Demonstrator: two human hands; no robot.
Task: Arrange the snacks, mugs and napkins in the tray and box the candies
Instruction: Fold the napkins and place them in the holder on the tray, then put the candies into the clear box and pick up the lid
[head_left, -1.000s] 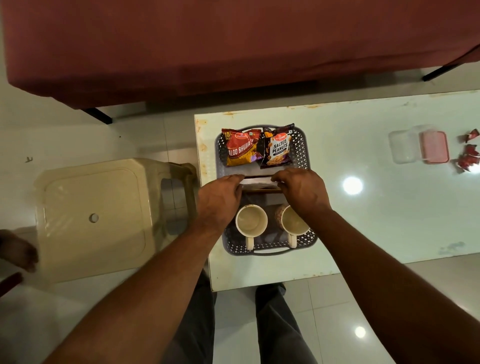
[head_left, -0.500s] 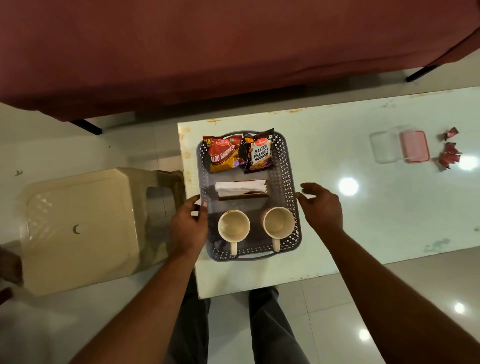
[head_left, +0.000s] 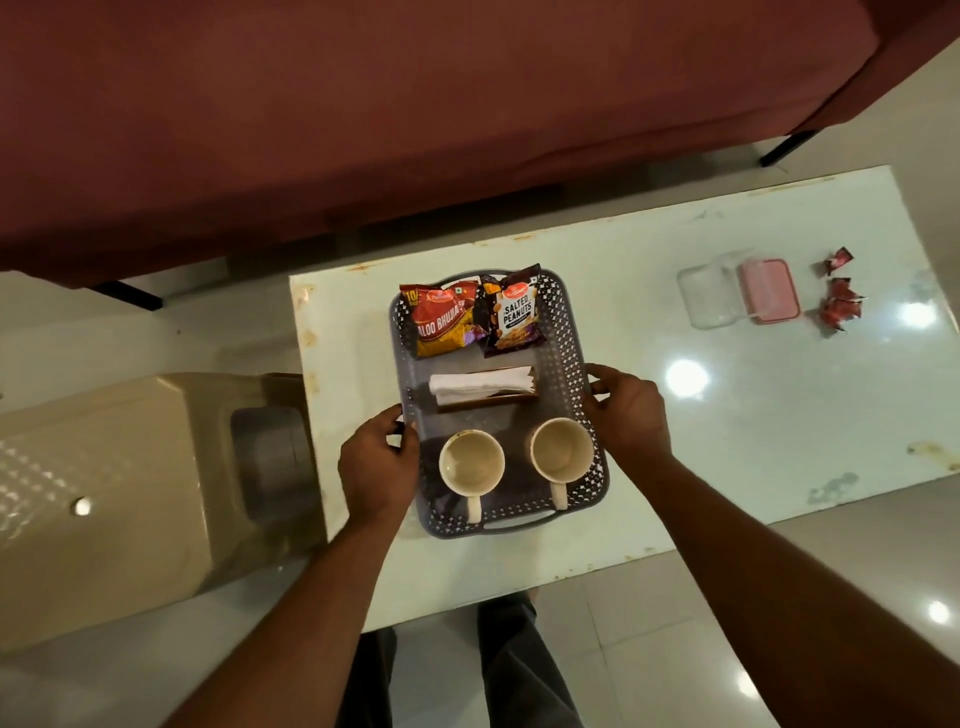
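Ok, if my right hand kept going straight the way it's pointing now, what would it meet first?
The right hand points forward and left and grips the right rim of the tray, so that comes first. Beyond the rim the napkins lie roughly in line, though depth is unclear.

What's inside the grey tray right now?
Two snack packets at the far end, napkins in the middle, two mugs at the near end, both looking empty. The tray floor beneath them is hidden.

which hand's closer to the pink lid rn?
Right. The right hand grips the tray by its right rim, the pink lid farther to its right; the left hand grips the left rim, across the tray.
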